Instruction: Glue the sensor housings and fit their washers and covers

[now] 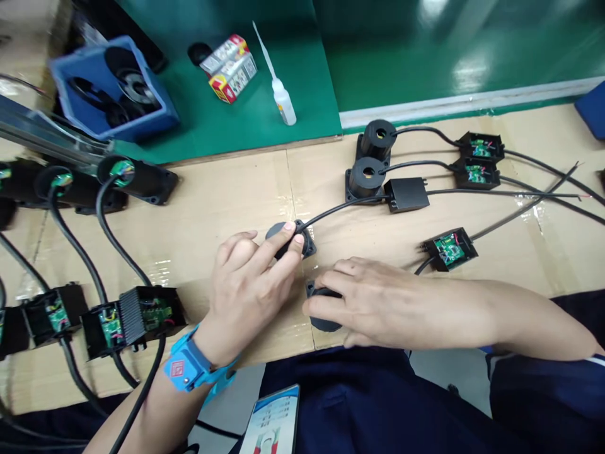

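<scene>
My left hand (255, 271) is closed on a black round housing with a square flange (308, 244), its fingertips pressing on top where a black cable leaves. That cable runs right to a black box (407, 194) lying with its open side hidden. Nearer my body, my right hand (359, 296) is wrapped over a second black round housing (326, 320), hiding much of it. An open black box with a green circuit board (450, 249) lies just beyond my right forearm, with cables at both ends. A blue wrist strap (193, 362) is on my left wrist.
Two upright black housings (367, 178) stand behind, cabled to open circuit boxes (478, 173). At left lie several housings (137, 180) cabled to more open boxes (154, 312). Farther back are a blue bin (163, 116), a small carton (231, 72) and a dropper bottle (283, 102).
</scene>
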Tool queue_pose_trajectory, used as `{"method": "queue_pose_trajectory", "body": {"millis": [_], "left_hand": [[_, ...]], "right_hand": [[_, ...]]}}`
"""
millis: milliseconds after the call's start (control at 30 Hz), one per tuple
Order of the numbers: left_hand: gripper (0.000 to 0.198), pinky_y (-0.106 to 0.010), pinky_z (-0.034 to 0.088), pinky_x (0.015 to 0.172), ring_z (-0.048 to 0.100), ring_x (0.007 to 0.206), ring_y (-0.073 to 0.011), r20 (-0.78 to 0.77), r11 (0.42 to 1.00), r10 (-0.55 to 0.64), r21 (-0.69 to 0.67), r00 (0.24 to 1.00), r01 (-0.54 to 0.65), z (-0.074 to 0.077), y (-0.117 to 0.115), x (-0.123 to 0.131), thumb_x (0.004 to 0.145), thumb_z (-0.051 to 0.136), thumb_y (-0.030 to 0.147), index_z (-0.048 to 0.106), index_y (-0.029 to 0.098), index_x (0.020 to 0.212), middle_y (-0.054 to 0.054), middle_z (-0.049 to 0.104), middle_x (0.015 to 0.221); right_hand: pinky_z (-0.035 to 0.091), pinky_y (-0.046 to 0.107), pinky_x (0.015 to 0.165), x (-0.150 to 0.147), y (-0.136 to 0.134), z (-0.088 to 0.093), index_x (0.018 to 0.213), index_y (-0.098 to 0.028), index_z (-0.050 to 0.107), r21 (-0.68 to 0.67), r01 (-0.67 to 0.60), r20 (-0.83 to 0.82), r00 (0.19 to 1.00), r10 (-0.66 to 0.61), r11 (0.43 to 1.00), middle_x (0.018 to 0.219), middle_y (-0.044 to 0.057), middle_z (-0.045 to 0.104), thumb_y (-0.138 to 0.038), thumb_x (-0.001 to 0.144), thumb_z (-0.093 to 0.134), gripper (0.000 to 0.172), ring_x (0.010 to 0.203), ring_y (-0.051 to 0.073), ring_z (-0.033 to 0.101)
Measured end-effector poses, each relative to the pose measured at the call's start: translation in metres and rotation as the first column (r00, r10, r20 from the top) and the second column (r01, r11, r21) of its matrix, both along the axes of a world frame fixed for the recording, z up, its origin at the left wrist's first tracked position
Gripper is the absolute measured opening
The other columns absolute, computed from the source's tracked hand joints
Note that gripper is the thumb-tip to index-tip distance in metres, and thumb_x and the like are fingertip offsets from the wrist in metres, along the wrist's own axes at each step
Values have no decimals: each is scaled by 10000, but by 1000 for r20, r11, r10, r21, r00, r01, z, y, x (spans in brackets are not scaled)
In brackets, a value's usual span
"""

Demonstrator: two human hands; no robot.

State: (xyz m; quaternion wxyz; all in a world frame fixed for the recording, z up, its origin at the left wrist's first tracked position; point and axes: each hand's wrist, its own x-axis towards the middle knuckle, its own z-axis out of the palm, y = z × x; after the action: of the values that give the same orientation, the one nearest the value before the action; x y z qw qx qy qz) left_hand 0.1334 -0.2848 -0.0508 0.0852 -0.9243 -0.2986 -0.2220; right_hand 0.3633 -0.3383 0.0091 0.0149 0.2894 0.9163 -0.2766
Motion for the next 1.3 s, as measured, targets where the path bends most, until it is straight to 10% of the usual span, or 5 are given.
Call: {"method": "queue_pose_trajectory", "body": {"millis": [133,367,600,800,1300], "left_hand": [[296,-448,538,885,638,756,-217,-7,1000,-4,25,1000,4,3,1,2,913,688,130,645,229,1188,-61,775,1225],[213,-434,544,876,683,815,-232,12,998,-6,-68,1000,7,5,-2,-2,912,728,134,603,171,1081,-110,768,1224],[265,-492,507,818,659,971,-343,6,993,81,-81,997,-81,4,5,-4,904,768,304,608,150,1049,-194,713,1266],[178,-402,536,847,667,1060,-281,112,928,51,-372,992,-6,1,13,-1,973,674,250,512,177,990,-180,683,1180],[197,-361,535,843,645,1073,-245,148,908,44,-418,988,22,1,11,-5,975,681,230,492,177,978,-167,665,1153]], "right_hand": [[487,357,906,5,8,-7,1049,-168,635,28,142,-220,966,-132,989,993,54,684,-493,952,695,344,954,216,617],[405,294,748,25,38,-18,836,-189,610,104,567,-467,753,-464,817,741,-14,660,-308,1025,598,224,704,136,567],[383,280,747,27,44,-22,850,-193,617,123,576,-462,754,-467,808,741,-36,670,-292,1009,633,188,707,117,579],[379,293,743,26,45,-23,844,-204,608,76,578,-442,750,-492,813,726,-42,667,-287,1016,625,192,692,114,588],[363,302,731,24,46,-25,864,-206,606,91,591,-461,739,-492,802,746,-51,673,-260,1007,650,160,691,116,555]]}}
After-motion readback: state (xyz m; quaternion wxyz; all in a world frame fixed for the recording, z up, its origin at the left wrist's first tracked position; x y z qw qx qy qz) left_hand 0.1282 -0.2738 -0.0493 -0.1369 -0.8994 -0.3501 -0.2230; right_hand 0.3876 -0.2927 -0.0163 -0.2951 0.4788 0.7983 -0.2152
